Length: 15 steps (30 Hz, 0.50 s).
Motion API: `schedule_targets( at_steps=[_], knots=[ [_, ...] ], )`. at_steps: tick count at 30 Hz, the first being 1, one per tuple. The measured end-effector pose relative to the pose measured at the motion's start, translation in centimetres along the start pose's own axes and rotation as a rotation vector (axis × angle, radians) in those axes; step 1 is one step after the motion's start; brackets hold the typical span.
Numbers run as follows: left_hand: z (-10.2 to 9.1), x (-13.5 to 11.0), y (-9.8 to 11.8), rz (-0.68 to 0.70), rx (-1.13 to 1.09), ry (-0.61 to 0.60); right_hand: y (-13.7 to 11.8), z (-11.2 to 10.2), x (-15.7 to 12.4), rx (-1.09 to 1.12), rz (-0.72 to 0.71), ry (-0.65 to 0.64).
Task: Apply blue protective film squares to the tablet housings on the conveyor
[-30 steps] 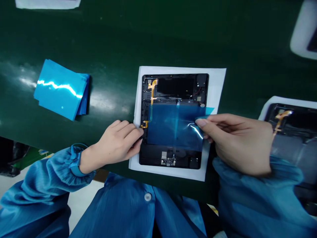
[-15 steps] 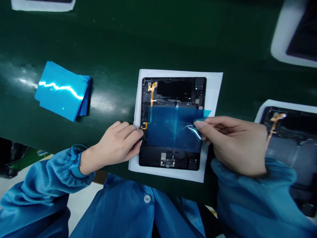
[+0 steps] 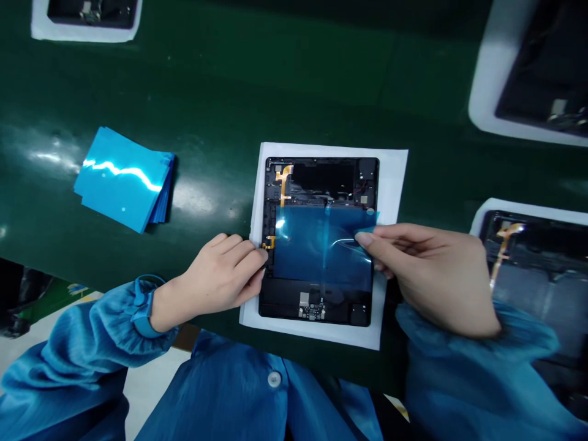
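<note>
An opened tablet (image 3: 285,300) lies on a white sheet (image 3: 391,184), its black inside, orange flex cable (image 3: 283,187) and small circuit board (image 3: 312,311) exposed. Over its middle rests a clear blue film (image 3: 303,248), whose right edge is slightly raised and bent. My right hand (image 3: 434,272) is closed, pinching that right edge between thumb and forefinger. With curled fingers, my left hand (image 3: 223,269) grips the tablet's left edge near the lower end of the flex cable. Its fingertips are partly hidden.
To the left is a stack of blue films (image 3: 122,177) on the green table (image 3: 220,79). Another opened tablet (image 3: 537,275) lies at the right, behind my right wrist. Further devices on white sheets sit at the upper right (image 3: 546,79) and upper left (image 3: 92,13).
The film's right edge has come down and a little left, so the film lies flatter over the tablet. My right hand moved with it. The whole view has shifted slightly; my left hand stays at the edge.
</note>
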<state>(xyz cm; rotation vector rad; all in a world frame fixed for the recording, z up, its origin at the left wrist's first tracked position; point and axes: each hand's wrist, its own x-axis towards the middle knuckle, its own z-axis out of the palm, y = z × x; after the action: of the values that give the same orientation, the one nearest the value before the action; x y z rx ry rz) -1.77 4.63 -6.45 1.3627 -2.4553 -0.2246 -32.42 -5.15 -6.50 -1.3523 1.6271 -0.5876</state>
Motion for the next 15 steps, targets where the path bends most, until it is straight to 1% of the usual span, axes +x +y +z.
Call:
schedule_targets(
  at_steps=[10,15],
  knots=[
    [-0.02,0.04,0.04,0.002,-0.001,0.017,0.05,-0.06,0.17,0.014,-0.019,-0.015],
    [-0.09,0.16,0.01,0.004,-0.002,0.015,0.14,0.04,0.15,0.033,0.003,-0.025]
  ],
)
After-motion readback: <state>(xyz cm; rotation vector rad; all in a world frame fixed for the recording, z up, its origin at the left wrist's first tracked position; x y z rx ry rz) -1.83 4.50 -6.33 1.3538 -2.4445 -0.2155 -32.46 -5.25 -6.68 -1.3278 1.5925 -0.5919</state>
